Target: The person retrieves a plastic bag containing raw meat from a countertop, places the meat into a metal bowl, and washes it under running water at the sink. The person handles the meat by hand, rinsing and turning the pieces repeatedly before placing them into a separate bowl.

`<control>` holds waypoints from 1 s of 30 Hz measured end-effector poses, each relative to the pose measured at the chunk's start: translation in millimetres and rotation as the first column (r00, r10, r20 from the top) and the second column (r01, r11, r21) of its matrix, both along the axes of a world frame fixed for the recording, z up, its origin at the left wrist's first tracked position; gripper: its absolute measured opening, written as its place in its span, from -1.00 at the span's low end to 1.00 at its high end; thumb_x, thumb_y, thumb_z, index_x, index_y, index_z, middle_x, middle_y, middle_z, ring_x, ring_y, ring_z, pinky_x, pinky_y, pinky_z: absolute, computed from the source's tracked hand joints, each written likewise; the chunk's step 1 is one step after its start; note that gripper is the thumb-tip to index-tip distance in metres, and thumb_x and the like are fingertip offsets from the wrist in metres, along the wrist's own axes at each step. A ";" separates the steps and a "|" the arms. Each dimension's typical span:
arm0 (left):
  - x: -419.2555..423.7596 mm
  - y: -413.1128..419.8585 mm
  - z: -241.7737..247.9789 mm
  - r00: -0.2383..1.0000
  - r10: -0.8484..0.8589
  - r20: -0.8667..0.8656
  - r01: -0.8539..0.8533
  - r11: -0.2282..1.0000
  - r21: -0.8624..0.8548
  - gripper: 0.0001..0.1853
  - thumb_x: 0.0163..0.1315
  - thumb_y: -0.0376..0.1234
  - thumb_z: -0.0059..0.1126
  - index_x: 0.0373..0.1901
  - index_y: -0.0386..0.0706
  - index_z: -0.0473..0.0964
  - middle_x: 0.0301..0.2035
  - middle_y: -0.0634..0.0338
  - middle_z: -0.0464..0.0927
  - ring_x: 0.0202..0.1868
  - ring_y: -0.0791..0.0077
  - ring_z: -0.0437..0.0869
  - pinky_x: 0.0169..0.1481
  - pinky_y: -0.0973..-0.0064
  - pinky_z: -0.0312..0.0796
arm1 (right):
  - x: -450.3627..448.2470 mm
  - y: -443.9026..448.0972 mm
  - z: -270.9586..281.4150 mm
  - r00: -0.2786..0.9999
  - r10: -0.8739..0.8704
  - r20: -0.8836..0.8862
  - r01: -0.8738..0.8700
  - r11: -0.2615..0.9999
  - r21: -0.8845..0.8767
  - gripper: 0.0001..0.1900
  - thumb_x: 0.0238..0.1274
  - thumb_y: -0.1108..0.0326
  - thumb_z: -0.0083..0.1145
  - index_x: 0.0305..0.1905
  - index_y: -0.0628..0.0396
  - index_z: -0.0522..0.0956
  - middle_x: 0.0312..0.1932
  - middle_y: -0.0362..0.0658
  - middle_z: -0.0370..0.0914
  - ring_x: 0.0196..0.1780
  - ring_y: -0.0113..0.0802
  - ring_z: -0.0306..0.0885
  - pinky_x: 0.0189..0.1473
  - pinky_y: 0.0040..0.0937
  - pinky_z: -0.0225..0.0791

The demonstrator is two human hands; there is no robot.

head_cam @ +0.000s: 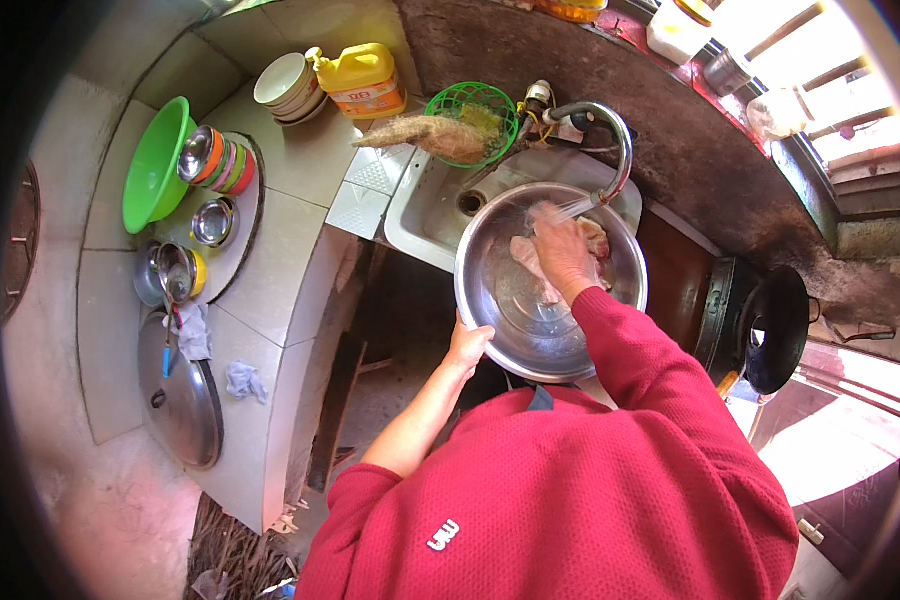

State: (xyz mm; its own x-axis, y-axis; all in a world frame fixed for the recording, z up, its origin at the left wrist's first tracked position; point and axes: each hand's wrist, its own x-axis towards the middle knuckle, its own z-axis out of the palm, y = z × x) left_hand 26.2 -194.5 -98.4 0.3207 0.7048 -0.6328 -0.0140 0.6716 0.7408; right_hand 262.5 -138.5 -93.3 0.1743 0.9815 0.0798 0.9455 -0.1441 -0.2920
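A wide stainless steel basin (495,330) rests tilted over the front of a white ceramic sink (427,240). My left hand (469,345) grips its near-left rim, thumb on top. Inside the basin, my right hand (562,251) is at pieces of raw meat (529,262), blurred and wet; its fingertips are hard to make out, and whether it grips a piece I cannot tell. Water runs from the curved metal faucet (615,139) over that hand. A little water lies in the bottom of the basin.
A green plastic basket (469,94) with a loofah (427,139) sits behind the sink. Bowls (281,79) and a yellow detergent jug (364,79) stand on the tiled counter. Farther left are a green basin (150,169) and a metal lid (187,420). A black wok (780,330) is at right.
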 end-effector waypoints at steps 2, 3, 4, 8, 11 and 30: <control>5.0 -0.5 -4.1 1.000 0.017 0.019 -0.018 0.999 0.048 -0.32 -0.11 -0.62 0.02 0.19 -0.27 0.22 -0.19 0.11 0.50 -0.27 0.37 0.59 -0.22 0.49 0.46 | 7.3 -16.6 -19.8 0.988 -0.149 -0.036 0.153 0.966 0.209 -0.47 0.10 0.12 0.19 0.16 0.13 0.41 -0.04 0.15 0.54 0.03 0.15 0.51 0.17 -0.11 0.32; 5.3 1.6 -2.2 0.999 0.027 0.021 -0.029 0.997 0.070 -0.33 -0.11 -0.62 0.02 0.18 -0.27 0.22 -0.20 0.11 0.49 -0.27 0.37 0.59 -0.24 0.49 0.46 | 5.3 -17.3 -21.0 0.987 -0.109 -0.115 0.118 0.991 0.071 -0.46 0.10 0.12 0.19 0.16 0.13 0.40 -0.03 0.16 0.53 0.03 0.17 0.50 0.15 -0.10 0.34; 4.4 5.1 1.5 0.999 -0.037 0.015 0.036 0.996 0.079 -0.34 -0.11 -0.61 0.04 0.17 -0.28 0.22 -0.19 0.11 0.49 -0.23 0.37 0.59 -0.21 0.48 0.47 | 3.0 -17.2 -22.3 0.977 -0.080 -0.197 0.069 0.996 -0.065 -0.45 0.10 0.11 0.19 0.17 0.13 0.40 -0.01 0.16 0.52 0.04 0.19 0.50 0.14 -0.10 0.35; 2.6 4.4 3.6 0.999 -0.009 -0.045 0.008 1.000 -0.019 -0.34 -0.13 -0.60 0.03 0.17 -0.32 0.33 -0.10 0.12 0.53 -0.04 0.32 0.56 0.09 0.51 0.38 | -1.5 -8.5 -30.0 0.846 -0.217 -0.487 0.087 0.957 -0.275 -0.45 0.16 0.05 0.18 0.15 0.17 0.39 -0.05 0.25 0.54 0.07 0.22 0.49 0.09 -0.07 0.37; -1.4 -0.2 -2.3 1.000 -0.003 -0.014 0.003 1.000 -0.002 -0.36 -0.13 -0.60 0.03 0.15 -0.32 0.35 -0.13 0.14 0.55 -0.07 0.33 0.57 0.09 0.51 0.38 | 3.0 -6.6 -46.1 0.715 -0.251 -0.652 0.131 0.965 -0.227 -0.46 0.24 0.00 0.13 0.08 0.29 0.47 -0.07 0.27 0.57 0.07 0.12 0.52 0.10 -0.15 0.36; -1.8 1.8 0.9 1.000 -0.004 0.015 0.004 1.000 0.008 -0.38 -0.11 -0.60 0.03 0.15 -0.32 0.36 -0.13 0.16 0.55 -0.08 0.38 0.57 0.08 0.53 0.38 | 2.5 -11.2 -44.2 0.844 -0.248 -0.476 0.173 0.965 -0.197 -0.29 0.11 -0.04 0.29 0.21 0.27 0.39 0.20 0.20 0.42 0.26 0.09 0.38 0.28 -0.17 0.24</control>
